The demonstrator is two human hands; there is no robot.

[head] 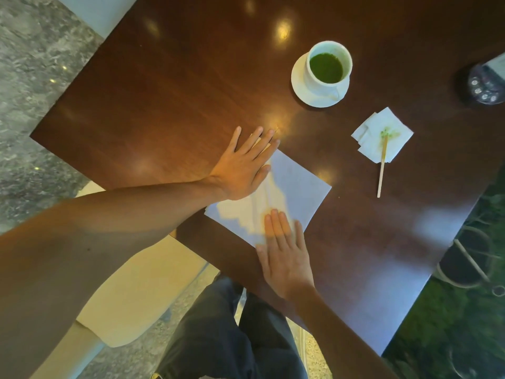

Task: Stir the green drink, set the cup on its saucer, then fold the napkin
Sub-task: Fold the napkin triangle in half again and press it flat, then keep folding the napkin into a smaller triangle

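A white cup point(325, 77) holding the green drink point(326, 67) stands on its white saucer point(298, 83) at the far side of the dark wooden table point(164, 91). A white napkin point(300, 187) lies flat near the table's front edge. My left hand point(246, 165) rests palm down on its far left corner, fingers spread. My right hand point(284, 250) lies flat on its near corner, fingers together. Neither hand grips anything. A wooden stir stick point(382, 170) lies with its tip on a small green-stained napkin point(382, 135) to the right.
A dark round object with shiny studs point(483, 83) sits at the table's right edge. A cream seat cushion point(128, 291) and my dark-trousered legs point(224, 337) are below the table's front corner. A dark pot point(464, 263) stands on the floor at the right.
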